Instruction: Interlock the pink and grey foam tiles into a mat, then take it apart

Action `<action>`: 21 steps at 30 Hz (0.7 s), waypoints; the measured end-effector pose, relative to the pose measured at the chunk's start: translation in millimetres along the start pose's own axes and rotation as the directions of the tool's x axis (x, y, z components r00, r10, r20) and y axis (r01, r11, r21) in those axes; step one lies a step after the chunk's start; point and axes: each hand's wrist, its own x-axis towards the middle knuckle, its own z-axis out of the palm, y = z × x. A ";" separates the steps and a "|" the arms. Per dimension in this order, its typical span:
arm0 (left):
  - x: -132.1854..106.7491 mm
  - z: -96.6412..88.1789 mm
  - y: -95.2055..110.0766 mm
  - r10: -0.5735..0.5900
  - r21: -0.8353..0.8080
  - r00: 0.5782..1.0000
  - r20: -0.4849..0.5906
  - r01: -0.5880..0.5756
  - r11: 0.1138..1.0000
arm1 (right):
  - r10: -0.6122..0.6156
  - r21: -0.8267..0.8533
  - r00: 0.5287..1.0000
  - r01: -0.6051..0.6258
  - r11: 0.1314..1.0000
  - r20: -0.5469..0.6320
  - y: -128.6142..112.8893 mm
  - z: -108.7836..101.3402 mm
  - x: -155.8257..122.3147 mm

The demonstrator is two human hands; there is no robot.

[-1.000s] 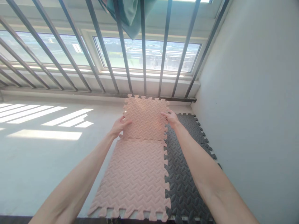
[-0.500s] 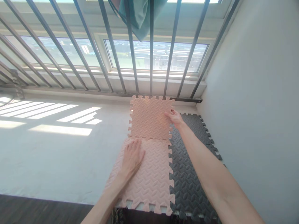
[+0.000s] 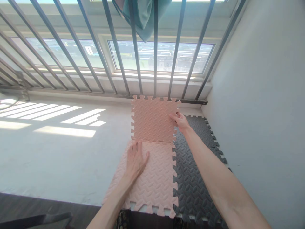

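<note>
Two pink interlocking foam floor tiles lie end to end, the far tile (image 3: pixel 150 121) joined to the near tile (image 3: pixel 156 181). My left hand (image 3: pixel 135 160) rests flat on the near tile, fingers spread, holding nothing. My right hand (image 3: pixel 179 122) is at the right edge of the far tile, its fingers over the edge and apparently gripping it. A dark grey foam tile mat (image 3: pixel 194 187) lies along the right side of the pink tiles, its edge touching them and partly hidden by my right forearm.
Steel window bars (image 3: pixel 154 47) rise behind the far tile, with a green cloth (image 3: pixel 140 16) hanging at the top. A pale wall (image 3: pixel 257 95) stands to the right. Sunlight stripes mark the pale floor (image 3: pixel 59 159) on the left. A dark floor edge and a dark object (image 3: pixel 47 219) lie at the bottom left.
My left hand has stayed on the near tile, as it was half a second ago, after moving there from the far tile's left edge. The view has shifted slightly; my right hand remains at the far tile's edge.
</note>
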 end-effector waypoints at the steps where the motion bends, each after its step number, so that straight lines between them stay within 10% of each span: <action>1: 0.5 -1.1 1.0 -0.012 0.001 1.000 -0.005 0.012 1.000 | 0.008 0.008 1.000 -0.008 1.000 -0.004 -0.3 0.1 -1.2; 21: 8.4 4.0 20.2 0.330 -0.104 0.939 0.102 -0.320 0.942 | -0.033 0.035 0.997 0.035 0.999 -0.067 4.4 1.4 -0.1</action>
